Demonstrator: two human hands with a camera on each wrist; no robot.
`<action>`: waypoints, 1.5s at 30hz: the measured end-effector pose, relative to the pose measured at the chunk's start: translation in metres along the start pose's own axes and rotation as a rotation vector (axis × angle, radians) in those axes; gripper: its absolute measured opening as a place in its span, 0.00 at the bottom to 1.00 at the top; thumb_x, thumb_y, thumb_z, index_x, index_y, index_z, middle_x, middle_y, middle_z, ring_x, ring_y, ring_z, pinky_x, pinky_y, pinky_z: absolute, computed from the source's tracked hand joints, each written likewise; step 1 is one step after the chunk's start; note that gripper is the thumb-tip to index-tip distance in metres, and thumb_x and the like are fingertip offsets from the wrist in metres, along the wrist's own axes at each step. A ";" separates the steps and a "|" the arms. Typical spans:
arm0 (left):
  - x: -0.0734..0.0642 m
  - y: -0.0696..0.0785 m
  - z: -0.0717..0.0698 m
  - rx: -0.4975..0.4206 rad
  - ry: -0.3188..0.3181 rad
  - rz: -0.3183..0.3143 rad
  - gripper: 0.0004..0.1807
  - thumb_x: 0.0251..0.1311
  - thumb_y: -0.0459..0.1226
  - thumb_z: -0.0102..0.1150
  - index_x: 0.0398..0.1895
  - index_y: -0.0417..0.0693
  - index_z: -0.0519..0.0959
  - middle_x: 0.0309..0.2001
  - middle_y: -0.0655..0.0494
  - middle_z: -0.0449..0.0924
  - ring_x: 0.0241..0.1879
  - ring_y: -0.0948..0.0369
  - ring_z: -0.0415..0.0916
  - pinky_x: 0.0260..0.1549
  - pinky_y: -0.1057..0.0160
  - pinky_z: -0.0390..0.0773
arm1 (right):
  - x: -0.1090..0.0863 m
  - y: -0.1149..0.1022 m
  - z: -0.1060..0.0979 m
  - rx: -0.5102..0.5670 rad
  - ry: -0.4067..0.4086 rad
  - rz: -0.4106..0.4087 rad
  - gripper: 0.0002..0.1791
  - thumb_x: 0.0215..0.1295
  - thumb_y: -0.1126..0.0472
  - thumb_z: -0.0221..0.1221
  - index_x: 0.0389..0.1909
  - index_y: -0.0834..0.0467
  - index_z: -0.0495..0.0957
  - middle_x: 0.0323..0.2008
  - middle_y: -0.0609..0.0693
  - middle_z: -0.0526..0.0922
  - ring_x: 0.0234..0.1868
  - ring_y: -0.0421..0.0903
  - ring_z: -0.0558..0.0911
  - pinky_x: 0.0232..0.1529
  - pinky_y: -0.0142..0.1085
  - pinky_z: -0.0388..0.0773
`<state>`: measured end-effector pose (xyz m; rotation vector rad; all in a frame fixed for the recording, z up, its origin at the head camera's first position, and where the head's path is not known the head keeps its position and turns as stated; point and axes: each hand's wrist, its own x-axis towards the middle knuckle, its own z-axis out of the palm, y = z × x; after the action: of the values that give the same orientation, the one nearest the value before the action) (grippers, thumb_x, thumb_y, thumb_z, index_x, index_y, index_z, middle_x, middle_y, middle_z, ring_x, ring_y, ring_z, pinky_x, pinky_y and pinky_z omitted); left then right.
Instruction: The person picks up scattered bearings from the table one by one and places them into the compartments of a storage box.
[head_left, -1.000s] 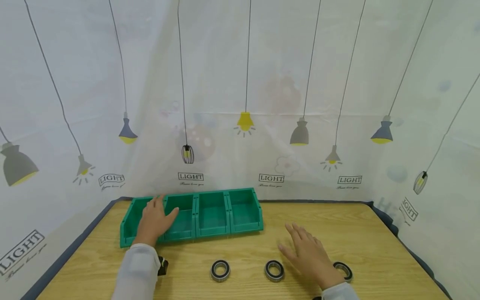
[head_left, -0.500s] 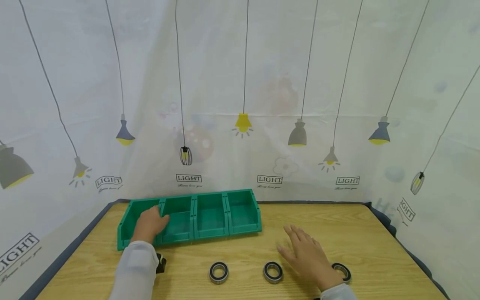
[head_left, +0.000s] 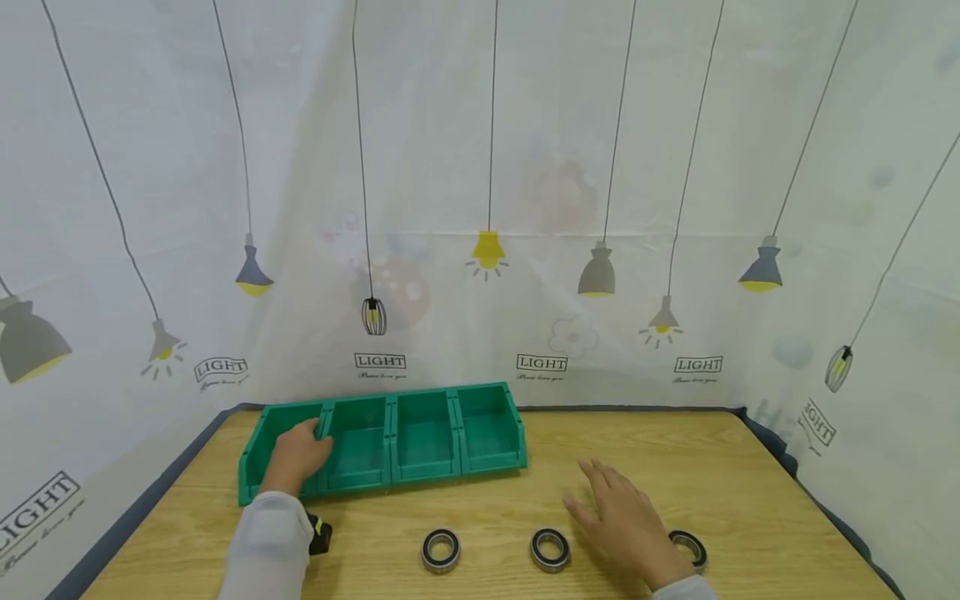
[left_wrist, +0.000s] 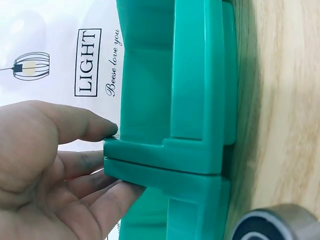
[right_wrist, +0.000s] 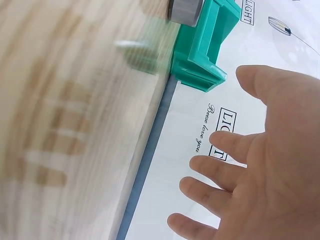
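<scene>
Green plastic storage bins point(head_left: 426, 478) stand joined in a row at the back left of the table. My left hand point(head_left: 294, 457) pinches the double wall point(left_wrist: 150, 160) between the two leftmost bins, thumb on one side and fingers on the other in the left wrist view. My right hand point(head_left: 624, 523) hovers over the table with fingers spread, holding nothing. Three ball bearings lie in a line before me: a left bearing point(head_left: 440, 571), a middle bearing point(head_left: 550, 566) and a right bearing point(head_left: 699, 553), partly hidden by my right hand.
The wooden table point(head_left: 465, 517) ends at a pale wall sheet point(head_left: 450, 183) printed with lamps, behind the bins and along both sides. A small black device point(head_left: 320, 535) sits at my left wrist.
My left hand has come down from above the bins, and its fingers have closed on the wall between the two leftmost ones. The right hand has hardly moved; the bearings lie where they were.
</scene>
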<state>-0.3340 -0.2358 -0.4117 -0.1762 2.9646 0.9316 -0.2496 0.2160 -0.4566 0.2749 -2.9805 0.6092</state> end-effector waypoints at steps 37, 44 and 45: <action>0.002 0.012 0.015 -0.109 -0.041 0.077 0.34 0.73 0.41 0.49 0.74 0.29 0.58 0.68 0.27 0.64 0.65 0.32 0.62 0.61 0.35 0.67 | -0.017 0.010 -0.016 0.428 -0.086 0.090 0.49 0.72 0.33 0.49 0.77 0.67 0.52 0.73 0.73 0.54 0.71 0.75 0.57 0.63 0.70 0.61; 0.001 0.021 0.022 -0.155 -0.046 0.085 0.34 0.74 0.42 0.50 0.76 0.32 0.57 0.69 0.28 0.63 0.66 0.33 0.63 0.60 0.35 0.69 | -0.018 0.011 -0.015 0.408 -0.092 0.100 0.49 0.72 0.32 0.49 0.77 0.67 0.52 0.72 0.74 0.55 0.70 0.75 0.58 0.61 0.69 0.63; 0.000 0.022 0.023 -0.160 -0.048 0.083 0.34 0.74 0.42 0.50 0.76 0.33 0.57 0.69 0.28 0.63 0.66 0.33 0.63 0.60 0.35 0.69 | -0.018 0.011 -0.015 0.406 -0.093 0.098 0.49 0.72 0.32 0.49 0.77 0.67 0.52 0.72 0.74 0.55 0.70 0.75 0.58 0.61 0.69 0.63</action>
<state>-0.3369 -0.2051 -0.4179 -0.0336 2.8723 1.1666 -0.2329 0.2344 -0.4489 0.1865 -2.9432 1.2466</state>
